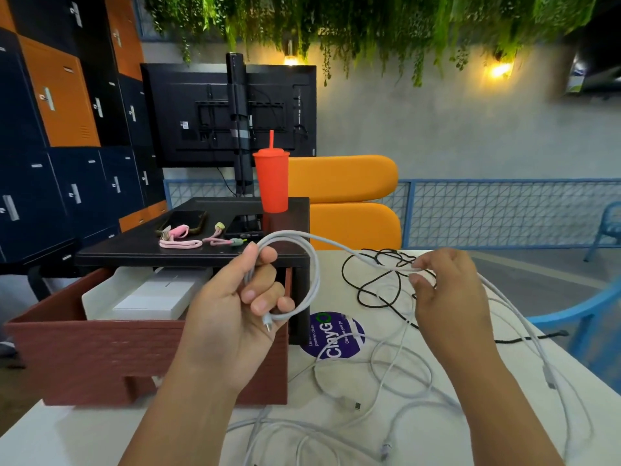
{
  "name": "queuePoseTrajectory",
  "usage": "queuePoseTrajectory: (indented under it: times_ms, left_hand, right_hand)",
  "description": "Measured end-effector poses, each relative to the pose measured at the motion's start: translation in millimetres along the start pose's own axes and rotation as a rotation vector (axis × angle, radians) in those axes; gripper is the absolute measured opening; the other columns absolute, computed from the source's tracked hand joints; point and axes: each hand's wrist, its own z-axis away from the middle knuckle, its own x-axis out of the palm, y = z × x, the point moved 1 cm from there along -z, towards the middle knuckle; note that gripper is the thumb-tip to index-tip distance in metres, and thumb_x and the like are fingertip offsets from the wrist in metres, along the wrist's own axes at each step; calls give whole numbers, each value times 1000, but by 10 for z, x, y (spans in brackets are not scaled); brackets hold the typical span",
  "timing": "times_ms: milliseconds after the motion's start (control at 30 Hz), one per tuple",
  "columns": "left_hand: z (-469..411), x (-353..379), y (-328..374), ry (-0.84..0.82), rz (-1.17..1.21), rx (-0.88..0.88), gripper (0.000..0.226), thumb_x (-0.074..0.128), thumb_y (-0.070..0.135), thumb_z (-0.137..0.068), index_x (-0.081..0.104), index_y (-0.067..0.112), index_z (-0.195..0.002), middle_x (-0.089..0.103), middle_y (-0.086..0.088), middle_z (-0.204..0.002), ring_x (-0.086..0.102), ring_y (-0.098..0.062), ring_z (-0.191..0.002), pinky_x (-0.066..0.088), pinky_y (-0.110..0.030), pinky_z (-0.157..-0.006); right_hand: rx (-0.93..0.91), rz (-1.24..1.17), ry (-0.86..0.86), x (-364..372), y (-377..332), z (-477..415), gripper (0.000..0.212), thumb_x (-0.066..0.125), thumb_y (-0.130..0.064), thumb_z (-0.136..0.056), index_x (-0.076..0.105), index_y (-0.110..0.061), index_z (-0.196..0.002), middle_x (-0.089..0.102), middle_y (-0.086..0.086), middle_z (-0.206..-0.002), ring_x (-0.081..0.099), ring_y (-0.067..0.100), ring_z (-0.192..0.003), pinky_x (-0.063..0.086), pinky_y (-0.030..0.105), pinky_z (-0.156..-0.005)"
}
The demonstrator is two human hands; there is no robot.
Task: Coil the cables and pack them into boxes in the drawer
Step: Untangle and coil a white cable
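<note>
Over the open drawer's (100,358) right edge, left hand (235,307) grips a looped white cable (316,274), fingers curled round it, plug hanging below them. To its right, right hand (447,297) pinches the same cable's free run. White box (151,297) sits left of left hand. Loose white cables (356,405) and black cable (524,339) sprawl under right hand, reaching the table (84,432) edge.
</note>
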Motion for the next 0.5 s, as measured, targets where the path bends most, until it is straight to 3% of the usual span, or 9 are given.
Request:
queuePoseTrajectory:
  times_ms: [133,267,333,500]
  left_hand:
    - [-6,-7,-17,9,24,-4,28,47,28,-83,63,15,-63,26,9,-44,30,-4,-35,41,-17,-42]
    - [-11,-14,4,20,50,22,31,45,28,-87,62,16,-65,27,9,-43,30,-3,-35,41,-15,-43]
    - [-18,-21,11,32,51,36,30,46,28,-86,63,15,-65,27,9,-43,30,-3,-35,41,-15,-43]
    - [-21,-30,-1,55,35,65,26,47,29,-84,65,13,-73,27,9,-44,31,-3,-36,42,-16,-44]
  right_hand:
    - [-33,40,-177,69,-70,47,13,55,-11,-91,53,-22,-84,51,-7,-95,46,10,-82,32,9,-61]
    - [38,-16,-518,116,-175,114,14,49,-16,-95,61,-22,-90,64,2,-90,58,16,-80,44,27,-67]
    - [38,-28,-673,144,-208,153,18,48,-23,-95,57,-24,-79,63,3,-83,57,17,-77,45,31,-68]
    - [59,105,-753,211,-42,147,15,49,-20,-93,55,-22,-79,63,3,-91,55,17,-79,45,30,-71]
